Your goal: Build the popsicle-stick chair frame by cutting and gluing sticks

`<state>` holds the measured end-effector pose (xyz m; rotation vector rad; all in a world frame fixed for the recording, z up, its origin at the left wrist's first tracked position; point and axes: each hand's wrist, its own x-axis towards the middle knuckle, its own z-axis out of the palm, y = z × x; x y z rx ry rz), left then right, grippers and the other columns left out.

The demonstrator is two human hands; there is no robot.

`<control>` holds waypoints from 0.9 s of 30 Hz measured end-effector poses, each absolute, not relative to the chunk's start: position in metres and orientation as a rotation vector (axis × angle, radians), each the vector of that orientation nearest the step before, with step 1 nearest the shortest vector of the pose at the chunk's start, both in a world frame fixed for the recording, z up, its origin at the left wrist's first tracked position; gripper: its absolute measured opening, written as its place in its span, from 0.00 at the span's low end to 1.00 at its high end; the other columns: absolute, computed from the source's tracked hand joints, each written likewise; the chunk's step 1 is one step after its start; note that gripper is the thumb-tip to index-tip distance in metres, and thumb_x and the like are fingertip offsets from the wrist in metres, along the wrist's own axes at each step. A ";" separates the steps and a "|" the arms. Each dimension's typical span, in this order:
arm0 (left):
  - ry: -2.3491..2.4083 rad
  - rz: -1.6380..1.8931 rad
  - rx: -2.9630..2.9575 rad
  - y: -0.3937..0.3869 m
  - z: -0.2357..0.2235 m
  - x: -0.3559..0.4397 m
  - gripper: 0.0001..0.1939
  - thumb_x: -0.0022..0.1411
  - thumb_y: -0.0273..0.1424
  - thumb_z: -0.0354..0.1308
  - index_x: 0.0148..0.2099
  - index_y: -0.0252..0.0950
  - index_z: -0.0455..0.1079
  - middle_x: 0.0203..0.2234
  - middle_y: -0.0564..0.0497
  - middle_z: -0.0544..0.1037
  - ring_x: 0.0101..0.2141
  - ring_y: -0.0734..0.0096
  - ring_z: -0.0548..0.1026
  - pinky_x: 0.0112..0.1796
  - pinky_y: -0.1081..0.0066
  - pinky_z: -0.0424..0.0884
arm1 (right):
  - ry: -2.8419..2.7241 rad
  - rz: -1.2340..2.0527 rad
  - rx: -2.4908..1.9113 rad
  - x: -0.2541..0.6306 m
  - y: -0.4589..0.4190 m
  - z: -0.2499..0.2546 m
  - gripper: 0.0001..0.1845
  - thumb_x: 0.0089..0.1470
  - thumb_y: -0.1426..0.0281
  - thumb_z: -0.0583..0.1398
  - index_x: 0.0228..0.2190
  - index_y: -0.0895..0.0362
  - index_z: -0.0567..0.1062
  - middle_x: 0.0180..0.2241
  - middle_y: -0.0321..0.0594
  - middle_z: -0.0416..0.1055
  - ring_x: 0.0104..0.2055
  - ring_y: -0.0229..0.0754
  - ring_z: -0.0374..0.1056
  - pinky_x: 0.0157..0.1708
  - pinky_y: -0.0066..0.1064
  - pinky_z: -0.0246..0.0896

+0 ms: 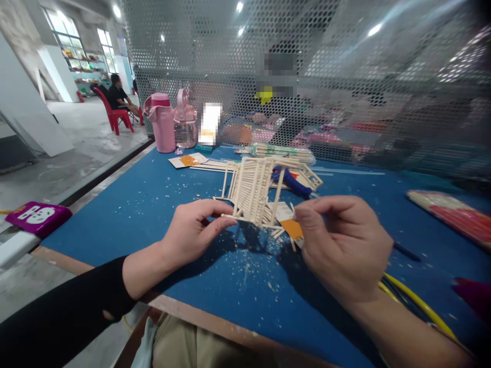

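Observation:
My left hand [199, 227] pinches the lower left corner of a small model built of thin wooden sticks [251, 189], between thumb and forefinger. The model is held tilted above the blue table, with a row of close-set sticks across its middle and open frames at both sides. To the right of it, my right hand [341, 245] is closed in a pinch; the tip of a short wooden stick [292, 207] shows at its fingertips. Behind the model lies a blue hot glue gun [293, 183]. A white and orange card [289, 220] and loose stick pieces lie below the model.
A pink bottle [163, 125] and a clear pink jug [185, 125] stand at the back left, before a perforated metal screen [215, 61]. Bagged sticks [282, 152] lie behind. A red packet [452, 214] and yellow cable [422, 306] are right; a purple power strip [38, 217] is left.

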<state>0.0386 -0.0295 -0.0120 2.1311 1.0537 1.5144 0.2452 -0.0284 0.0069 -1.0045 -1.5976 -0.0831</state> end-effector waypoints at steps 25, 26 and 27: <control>1.141 1.359 1.824 -0.041 0.001 0.035 0.12 0.56 0.29 0.59 0.43 0.32 0.73 0.33 0.46 0.81 0.30 0.71 0.77 0.27 0.75 0.71 | -1.933 -0.029 -0.896 0.232 -0.032 -0.005 0.13 0.51 0.70 0.62 0.39 0.55 0.65 0.33 0.38 0.67 0.29 0.37 0.66 0.29 0.31 0.66; 1.166 1.347 1.766 -0.042 0.005 0.034 0.16 0.55 0.28 0.58 0.47 0.32 0.71 0.34 0.47 0.80 0.33 0.70 0.77 0.29 0.74 0.70 | -1.945 -0.036 -0.892 0.231 -0.033 -0.005 0.11 0.52 0.70 0.62 0.38 0.55 0.66 0.31 0.37 0.67 0.28 0.37 0.66 0.28 0.30 0.66; 1.193 1.342 1.708 -0.042 0.010 0.033 0.19 0.54 0.27 0.57 0.50 0.33 0.69 0.34 0.47 0.80 0.34 0.69 0.76 0.30 0.73 0.70 | -1.951 -0.039 -0.888 0.230 -0.034 -0.005 0.10 0.53 0.70 0.61 0.37 0.55 0.66 0.31 0.37 0.67 0.28 0.37 0.66 0.28 0.29 0.65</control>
